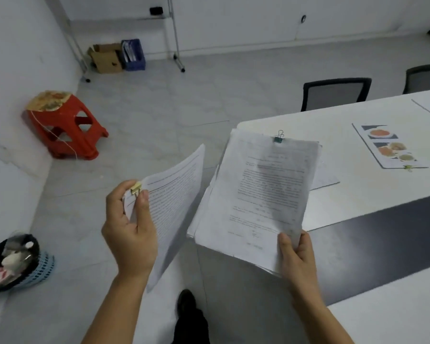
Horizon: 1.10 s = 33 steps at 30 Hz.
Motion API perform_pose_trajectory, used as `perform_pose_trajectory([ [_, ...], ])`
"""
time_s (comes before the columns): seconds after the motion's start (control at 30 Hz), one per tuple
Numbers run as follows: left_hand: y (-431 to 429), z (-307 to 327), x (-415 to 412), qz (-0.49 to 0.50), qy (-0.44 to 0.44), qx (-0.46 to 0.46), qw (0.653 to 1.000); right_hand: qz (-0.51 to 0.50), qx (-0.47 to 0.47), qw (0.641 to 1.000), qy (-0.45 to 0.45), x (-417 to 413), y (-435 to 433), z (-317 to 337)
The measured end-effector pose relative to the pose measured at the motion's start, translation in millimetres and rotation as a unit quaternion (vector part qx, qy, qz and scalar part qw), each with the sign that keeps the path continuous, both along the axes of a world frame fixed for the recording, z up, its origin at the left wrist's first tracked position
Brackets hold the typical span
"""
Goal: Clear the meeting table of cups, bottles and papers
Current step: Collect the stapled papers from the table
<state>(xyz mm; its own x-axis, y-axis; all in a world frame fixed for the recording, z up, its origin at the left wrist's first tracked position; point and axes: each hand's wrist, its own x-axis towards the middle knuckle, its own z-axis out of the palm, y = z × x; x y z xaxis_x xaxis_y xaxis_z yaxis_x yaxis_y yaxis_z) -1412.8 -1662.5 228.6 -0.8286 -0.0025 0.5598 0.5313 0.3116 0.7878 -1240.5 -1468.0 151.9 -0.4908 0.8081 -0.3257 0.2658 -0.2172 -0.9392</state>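
My left hand (129,229) pinches a thin sheaf of printed papers (176,202) at its gold binder clip, holding it tilted above the floor. In my right hand (296,259) a thicker paper stack (261,194) with a green binder clip at its top is gripped by the lower corner, over the near end of the white meeting table (372,189). A colour-printed sheet with food pictures (387,147) lies flat on the table further right. Another white sheet (325,177) shows under the stack's right edge.
A wastebasket (15,261) full of rubbish stands on the floor at lower left. A red plastic stool (65,122) sits by the left wall. Two dark office chairs (335,93) stand behind the table. A cardboard box and blue crate (119,57) are in the far corner.
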Motion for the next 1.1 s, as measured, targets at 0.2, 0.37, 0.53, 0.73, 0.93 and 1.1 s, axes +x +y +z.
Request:
perform_pose_trajectory([
  [0.2, 103, 17, -134, -0.137, -0.011, -0.026, 0.99, -0.168, -0.024, 0.984, -0.051, -74, 47, -6],
  [0.37, 194, 26, -202, -0.232, 0.01, -0.027, 0.972, -0.284, -0.038, 0.956, -0.064, -97, 81, -26],
  [0.53, 286, 16, -241, -0.276, 0.041, -0.033, 0.96, -0.327, -0.067, 0.941, -0.056, -137, 153, -73],
  [0.73, 376, 18, -268, -0.353, 0.026, -0.04, 0.934, -0.346, -0.126, 0.928, -0.054, -193, 234, -125],
  [0.93, 444, 9, -292, -0.41, 0.015, -0.061, 0.91, -0.322, -0.192, 0.904, -0.204, -220, 257, -153],
  [1.1, 489, 11, -299, -0.507, -0.007, -0.056, 0.86, -0.278, -0.185, 0.902, -0.274, -223, 254, -153],
])
